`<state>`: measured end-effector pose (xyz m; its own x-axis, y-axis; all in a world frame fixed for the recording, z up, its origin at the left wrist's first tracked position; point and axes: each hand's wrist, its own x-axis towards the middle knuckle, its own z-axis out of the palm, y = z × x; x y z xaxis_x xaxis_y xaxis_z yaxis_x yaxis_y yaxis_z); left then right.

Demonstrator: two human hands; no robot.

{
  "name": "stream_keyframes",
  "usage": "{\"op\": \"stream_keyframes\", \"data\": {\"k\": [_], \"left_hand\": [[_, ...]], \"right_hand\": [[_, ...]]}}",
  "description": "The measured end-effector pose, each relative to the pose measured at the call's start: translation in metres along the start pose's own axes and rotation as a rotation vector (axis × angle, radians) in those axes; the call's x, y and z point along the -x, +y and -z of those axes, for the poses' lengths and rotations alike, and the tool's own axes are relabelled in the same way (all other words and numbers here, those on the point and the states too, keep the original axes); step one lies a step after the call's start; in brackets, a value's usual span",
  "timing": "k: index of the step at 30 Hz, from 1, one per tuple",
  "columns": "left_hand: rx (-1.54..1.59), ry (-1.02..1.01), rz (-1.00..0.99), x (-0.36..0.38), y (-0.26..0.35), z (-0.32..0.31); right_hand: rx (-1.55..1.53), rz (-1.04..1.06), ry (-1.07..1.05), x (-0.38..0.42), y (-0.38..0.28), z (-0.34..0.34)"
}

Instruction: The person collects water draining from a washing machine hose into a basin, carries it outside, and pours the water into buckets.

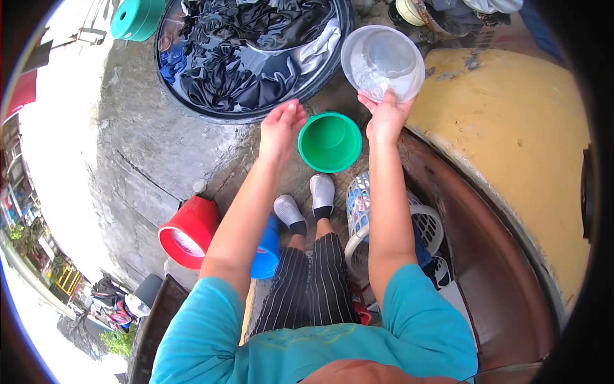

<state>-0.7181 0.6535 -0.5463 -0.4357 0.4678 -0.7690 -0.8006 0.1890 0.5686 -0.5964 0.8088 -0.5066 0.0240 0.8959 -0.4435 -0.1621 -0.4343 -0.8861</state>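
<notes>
My right hand (387,120) grips the rim of a clear plastic bowl (382,61), thumb inside it. The bowl is raised and tipped so its inside faces me, with some whitish stuff near the thumb. My left hand (280,130) has its fingers curled together near the front rim of a large black basin (214,117); whatever they may hold is hidden. Dark wet clothes (256,70) lie in water in that basin. Between and below my hands, a green basin (330,142) stands on the ground.
A red bucket (195,227) with suds and a blue bucket (266,246) stand to my left. By my right leg is a white laundry basket (360,205). A yellow wall (505,128) curves along the right; a teal container (136,19) sits at the far left.
</notes>
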Motion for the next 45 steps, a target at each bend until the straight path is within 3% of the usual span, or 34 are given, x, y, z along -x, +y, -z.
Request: {"op": "stream_keyframes", "data": {"k": [3,5,7,8,9,12,13,15,16,21,24,25,27,28,29,31,33,35,36,37,39,40,43,45], "left_hand": [[0.300,0.082,0.223,-0.074,0.055,-0.062],[0.352,0.115,0.218,-0.089,0.080,-0.081],[0.448,0.031,0.307,-0.130,0.088,-0.067],[0.393,-0.094,0.269,-0.133,0.095,-0.063],[0.385,-0.090,0.268,-0.135,0.098,-0.059],[0.109,-0.082,0.026,-0.079,0.135,-0.070],[0.050,-0.222,-0.036,-0.069,0.142,-0.061],[-0.158,-0.257,-0.068,-0.050,0.161,-0.048],[-0.186,-0.236,-0.102,-0.043,0.166,-0.042],[-0.467,-0.288,0.027,-0.027,0.182,-0.025],[-0.596,-0.111,-0.255,-0.002,0.195,-0.026],[-0.590,-0.107,-0.255,0.002,0.197,-0.023],[-0.764,0.040,-0.609,0.008,0.203,-0.020],[-0.799,0.126,-0.680,0.023,0.209,-0.030],[-0.793,0.131,-0.682,0.020,0.212,-0.027],[-1.202,0.236,-1.030,0.011,0.218,-0.017],[-1.225,0.243,-1.093,0.020,0.228,-0.024],[-1.291,0.277,-1.588,0.021,0.239,-0.025],[-1.320,0.305,-1.699,0.022,0.248,-0.025],[-1.319,0.314,-1.691,0.035,0.261,-0.029],[-0.661,-0.160,-1.196,0.067,0.280,-0.036],[-1.218,0.314,-1.731,0.050,0.275,-0.037],[-1.152,0.344,-1.901,0.037,0.276,-0.026],[-1.194,0.378,-1.894,0.048,0.269,-0.026]], "right_hand": [[-0.017,0.130,-0.173,0.021,-0.013,-0.032],[0.031,0.252,-0.181,0.021,-0.003,-0.053],[0.019,0.240,-0.205,0.024,-0.001,-0.074],[0.162,0.332,-0.188,0.024,0.002,-0.084],[0.254,0.403,-0.151,0.027,0.005,-0.093],[0.154,0.229,-0.195,0.031,0.004,-0.114],[0.156,0.230,-0.196,0.030,0.000,-0.116],[0.003,-0.079,-0.292,0.030,-0.006,-0.120],[0.040,-0.049,-0.310,0.030,-0.004,-0.122],[0.053,-0.110,-0.442,0.039,-0.001,-0.128],[-0.178,-0.112,-0.779,0.044,0.003,-0.127],[-0.173,-0.115,-0.785,0.039,0.013,-0.128],[-0.608,-0.335,-0.750,0.023,0.033,-0.138],[-0.429,-0.368,-0.504,0.024,0.038,-0.154],[-0.407,-0.467,-0.403,0.016,0.053,-0.171],[-0.378,-0.573,-0.303,-0.010,0.074,-0.203],[-0.403,-1.096,-0.095,-0.023,0.068,-0.235],[-0.362,-1.051,-0.136,-0.023,0.069,-0.246],[-0.327,-1.001,-0.171,-0.031,0.068,-0.251],[-0.292,-0.951,-0.205,-0.039,0.064,-0.244],[-0.228,-0.852,-0.271,-0.067,0.062,-0.245],[-0.200,-0.801,-0.303,-0.070,0.056,-0.235],[-0.122,-0.642,-0.396,-0.070,0.047,-0.227],[-0.073,-0.534,-0.448,-0.070,0.039,-0.221]]}}
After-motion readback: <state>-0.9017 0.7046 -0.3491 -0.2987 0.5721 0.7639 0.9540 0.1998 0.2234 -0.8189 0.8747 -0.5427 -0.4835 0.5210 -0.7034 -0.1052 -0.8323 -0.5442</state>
